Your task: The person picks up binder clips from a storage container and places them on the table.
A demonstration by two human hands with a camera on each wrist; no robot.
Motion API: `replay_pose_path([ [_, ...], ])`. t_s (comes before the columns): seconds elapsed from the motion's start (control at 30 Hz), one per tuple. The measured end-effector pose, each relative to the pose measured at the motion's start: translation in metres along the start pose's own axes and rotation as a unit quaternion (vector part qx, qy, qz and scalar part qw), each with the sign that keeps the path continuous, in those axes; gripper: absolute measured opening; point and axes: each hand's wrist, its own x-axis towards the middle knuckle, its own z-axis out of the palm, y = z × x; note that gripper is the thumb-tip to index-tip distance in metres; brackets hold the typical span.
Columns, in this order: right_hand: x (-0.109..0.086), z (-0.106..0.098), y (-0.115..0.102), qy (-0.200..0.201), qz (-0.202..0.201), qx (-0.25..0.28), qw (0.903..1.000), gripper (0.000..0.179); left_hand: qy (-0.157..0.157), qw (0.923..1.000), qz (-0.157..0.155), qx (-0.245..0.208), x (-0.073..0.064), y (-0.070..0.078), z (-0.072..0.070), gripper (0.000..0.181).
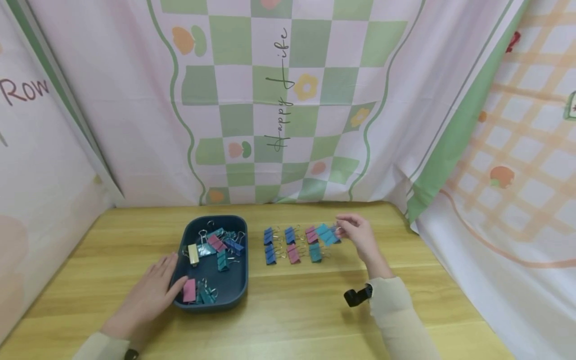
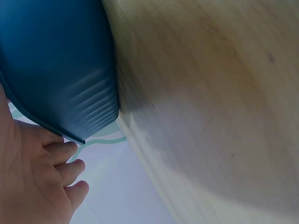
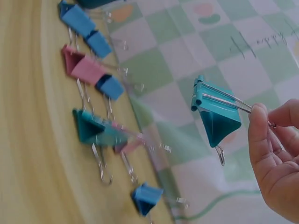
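My right hand [image 1: 357, 235] pinches a teal binder clip [image 3: 219, 109] by its wire handle, held up over the right end of two rows of clips. The back row has blue, blue and pink clips [image 1: 311, 234], with another blue clip [image 3: 146, 198] largely hidden behind the held one in the head view. In front lie a blue clip [image 1: 270, 254], a pink clip [image 1: 293, 254] and a teal clip [image 1: 315, 253]. My left hand [image 1: 150, 290] rests against the left side of a dark blue bin [image 1: 238, 295], thumb at its rim, fingers outside and relaxed.
Inside the bin lie several mixed clips, among them a cream clip [image 1: 193, 255], a pink clip [image 1: 189, 290] and a blue clip [image 1: 235, 246]. The wooden table [image 1: 292, 320] meets a checked curtain [image 1: 279, 125] at the back. Curtains also hang on both sides.
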Motion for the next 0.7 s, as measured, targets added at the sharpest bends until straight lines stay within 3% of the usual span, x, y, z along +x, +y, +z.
replay_pose_path([
  [0.33, -0.009, -0.024, 0.017, 0.018, 0.032, -0.013, 0.9992, 0.033, 0.005, 1.0000, 0.002, 0.001, -0.001, 0.000, 0.001, 0.073],
  [0.7, -0.014, -0.034, 0.036, 0.019, 0.088, -0.028, 0.9956, 0.033, 0.004, 1.0000, 0.004, 0.000, 0.000, -0.002, 0.001, 0.072],
])
